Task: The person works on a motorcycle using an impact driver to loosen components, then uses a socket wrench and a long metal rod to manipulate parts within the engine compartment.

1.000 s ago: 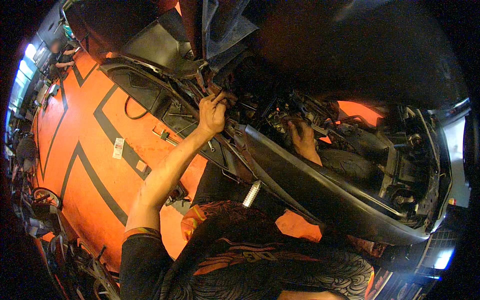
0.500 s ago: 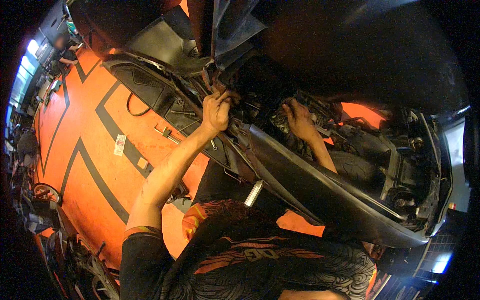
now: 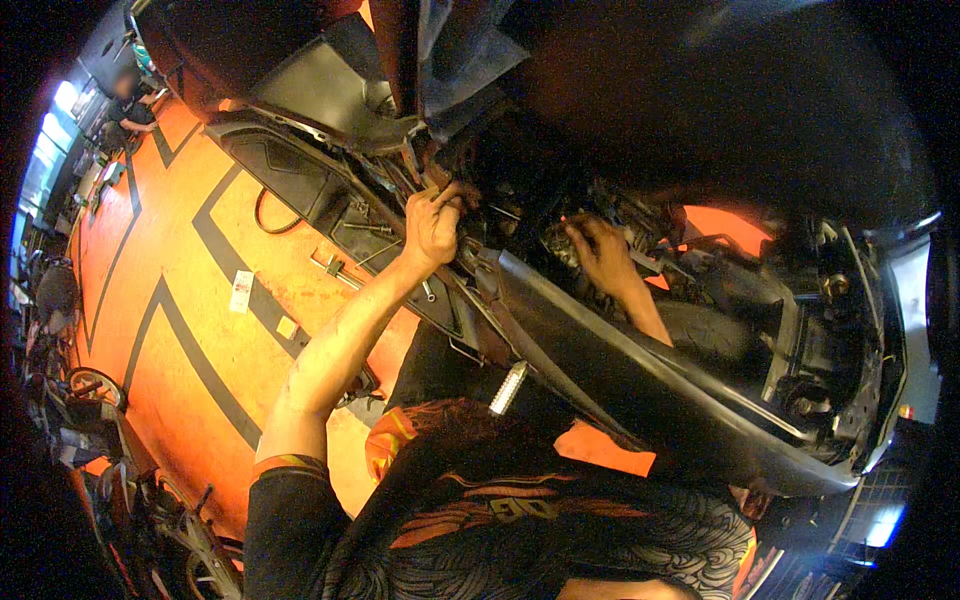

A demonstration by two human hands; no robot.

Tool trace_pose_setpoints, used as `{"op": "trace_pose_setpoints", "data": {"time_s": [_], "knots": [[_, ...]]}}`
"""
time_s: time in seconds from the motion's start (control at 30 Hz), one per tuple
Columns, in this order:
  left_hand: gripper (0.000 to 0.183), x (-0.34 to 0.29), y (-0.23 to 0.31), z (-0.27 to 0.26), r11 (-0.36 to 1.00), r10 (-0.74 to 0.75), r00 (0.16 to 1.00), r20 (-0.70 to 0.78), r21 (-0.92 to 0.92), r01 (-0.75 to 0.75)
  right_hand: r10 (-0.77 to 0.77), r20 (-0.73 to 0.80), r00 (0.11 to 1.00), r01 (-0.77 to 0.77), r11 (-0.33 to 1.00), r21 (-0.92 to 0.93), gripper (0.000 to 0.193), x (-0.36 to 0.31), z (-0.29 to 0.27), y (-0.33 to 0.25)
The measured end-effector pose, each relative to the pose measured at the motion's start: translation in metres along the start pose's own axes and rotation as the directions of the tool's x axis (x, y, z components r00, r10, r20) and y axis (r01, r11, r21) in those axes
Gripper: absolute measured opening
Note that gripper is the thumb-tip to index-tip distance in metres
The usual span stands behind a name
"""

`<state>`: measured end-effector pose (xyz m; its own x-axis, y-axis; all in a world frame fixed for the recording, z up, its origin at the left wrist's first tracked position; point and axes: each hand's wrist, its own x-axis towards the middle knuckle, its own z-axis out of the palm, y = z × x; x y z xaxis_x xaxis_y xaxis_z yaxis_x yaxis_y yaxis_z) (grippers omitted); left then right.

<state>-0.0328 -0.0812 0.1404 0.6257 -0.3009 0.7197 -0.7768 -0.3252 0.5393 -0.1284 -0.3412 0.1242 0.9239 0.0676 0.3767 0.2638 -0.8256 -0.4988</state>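
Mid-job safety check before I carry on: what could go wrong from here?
The right hand sits among cramped parts, so its knuckles might scrape. Its forearm passes behind the long dark panel, which could hinder a quick pull-back. The silver tool beside the left forearm might get knocked.

The floor (image 3: 215,340) glows brightly amid grainy gloom and bent edges.

Left of the grip (image 3: 433,228) lies a bright orange floor (image 3: 140,250) (it has dark zigzag stripes (image 3: 207,367)), and farther left shine bluish-white windows (image 3: 45,150).
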Motion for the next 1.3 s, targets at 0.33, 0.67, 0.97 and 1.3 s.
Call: {"op": "trace_pose_setpoints", "data": {"time_s": [0.33, 0.67, 0.97, 1.3], "knots": [[0.023, 0.005, 0.001, 0.000, 0.993, -0.055, 0.994, 0.096, -0.094, 0.065, 0.086, -0.288, 0.954, -0.010, 0.966, 0.257, 0.017, -0.062, 0.027, 0.000], [0.025, 0.005, 0.000, -0.001, 0.993, -0.038, 0.997, 0.072, -0.110, 0.046, 0.098, -0.258, 0.961, -0.082, 0.994, 0.072, 0.010, -0.035, 0.011, -0.003], [0.021, 0.006, 0.003, 0.002, 0.986, -0.076, 0.996, 0.038, -0.145, 0.081, 0.003, -0.148, 0.989, -0.007, 1.000, -0.025, 0.013, -0.014, 0.011, 0.004], [0.023, 0.007, 0.005, 0.009, 0.990, 0.035, 0.996, -0.084, -0.134, -0.046, 0.028, 0.033, 0.999, -0.023, 0.988, -0.150, 0.027, 0.016, 0.001, -0.013]]}}
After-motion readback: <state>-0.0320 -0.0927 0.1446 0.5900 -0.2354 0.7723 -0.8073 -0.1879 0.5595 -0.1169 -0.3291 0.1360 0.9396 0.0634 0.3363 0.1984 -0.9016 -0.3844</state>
